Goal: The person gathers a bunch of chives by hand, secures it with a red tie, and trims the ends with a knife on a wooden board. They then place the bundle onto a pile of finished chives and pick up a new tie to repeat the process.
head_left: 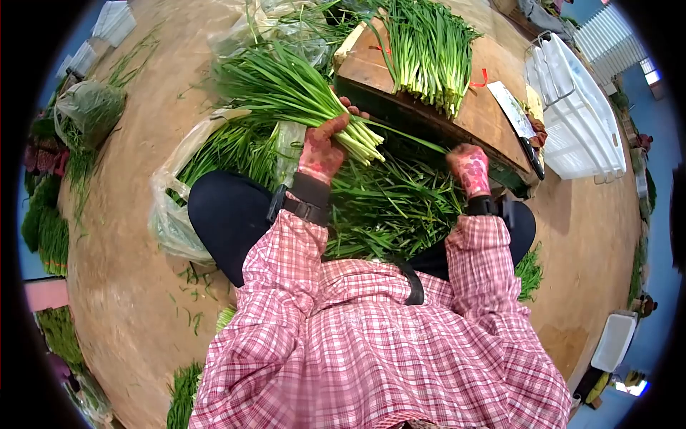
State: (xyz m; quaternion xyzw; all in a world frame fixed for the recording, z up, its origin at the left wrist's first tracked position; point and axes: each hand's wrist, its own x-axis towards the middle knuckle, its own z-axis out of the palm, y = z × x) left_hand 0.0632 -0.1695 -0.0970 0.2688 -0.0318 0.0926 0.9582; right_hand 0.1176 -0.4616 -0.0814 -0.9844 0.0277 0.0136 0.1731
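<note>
My left hand (325, 146) is wrapped round a bunch of long green leafy stalks (293, 93), with the pale stem ends pointing right. My right hand (469, 166) is closed on the end of a single green leaf (411, 137) that stretches across from the bunch. Below and between my hands lies a heap of loose green leaves (396, 207). A tidy bundle of the same stalks (432, 57) rests on the wooden board (493, 107), its pale ends toward me.
A knife with a wide blade (511, 111) lies at the board's right edge. Stacked white baskets (575, 107) stand farther right. An open plastic bag of greens (175, 214) is beside my left knee. Another filled bag (89, 107) sits at the far left on the brown floor (128, 250).
</note>
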